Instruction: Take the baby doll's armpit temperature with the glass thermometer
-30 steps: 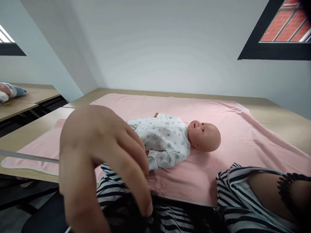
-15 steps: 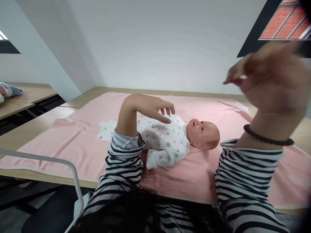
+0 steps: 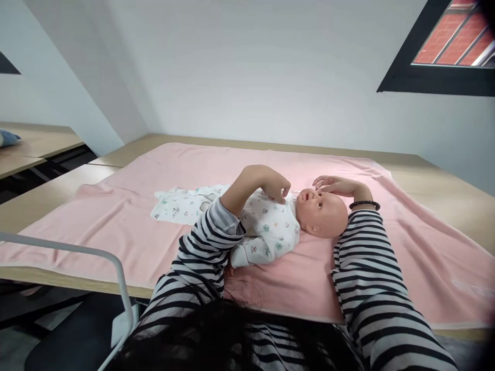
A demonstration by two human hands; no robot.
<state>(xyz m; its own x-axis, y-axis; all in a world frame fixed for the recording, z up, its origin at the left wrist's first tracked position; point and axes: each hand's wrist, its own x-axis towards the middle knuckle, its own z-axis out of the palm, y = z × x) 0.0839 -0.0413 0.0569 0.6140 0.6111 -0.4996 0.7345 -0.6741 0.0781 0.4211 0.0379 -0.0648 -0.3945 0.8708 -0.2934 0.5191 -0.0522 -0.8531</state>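
A baby doll (image 3: pixel 323 214) lies on its back, its bald head to the right. It wears a white outfit (image 3: pixel 270 226) printed with small animals and coloured spots. My left hand (image 3: pixel 273 184) is over the doll's upper chest near the collar, palm down. Its fingers are curled and bunched against the cloth; anything between them is hidden. Beyond the doll's head, by its far side, is my right hand (image 3: pixel 336 185). Its fingers are stretched out toward the doll's face with nothing held. A dark beaded bracelet (image 3: pixel 364 205) circles my right wrist.
A pink blanket (image 3: pixel 127 211) with a few creases covers much of the wooden table (image 3: pixel 421 175). A grey-framed chair (image 3: pixel 116 268) stands at the near left. Another table (image 3: pixel 42 136) is at the far left. Behind are a white wall and a dark-framed window (image 3: pixel 425 77).
My right hand has come down from high on the right to beside the doll's head. My left hand has moved right and lower, fingers curling more. The doll lies in the same place.
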